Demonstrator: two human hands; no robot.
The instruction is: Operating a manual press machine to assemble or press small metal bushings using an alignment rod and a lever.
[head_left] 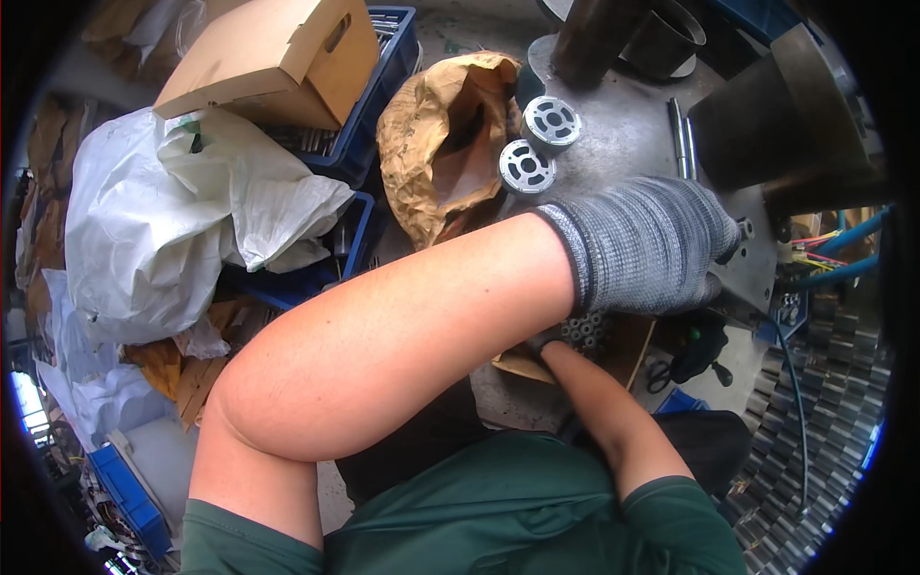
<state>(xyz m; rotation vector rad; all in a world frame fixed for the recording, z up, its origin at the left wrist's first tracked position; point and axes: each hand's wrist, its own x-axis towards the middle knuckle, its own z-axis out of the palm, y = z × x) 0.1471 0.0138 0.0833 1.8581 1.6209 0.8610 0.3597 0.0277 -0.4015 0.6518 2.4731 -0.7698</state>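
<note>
My left hand (652, 247), in a grey knit glove, reaches across to the right over the metal table. Its fingers are curled, and the fingertips are at a small metal part (747, 228) beside a flat steel block (752, 273). Below my left wrist, my right hand (544, 338) shows only a dark gloved edge; its fingers are hidden behind my left arm. It is at a cardboard box (632, 350) with several small round metal rings (585, 331) in it. Two round slotted silver metal parts (553, 122) stand beyond my left forearm.
A crumpled brown paper sack (422, 125) stands open beside the slotted parts. Large dark metal cylinders (776, 115) and thin rods (682, 139) occupy the far right. Left are a cardboard carton (259, 57), blue crates (369, 125) and a white plastic bag (163, 220).
</note>
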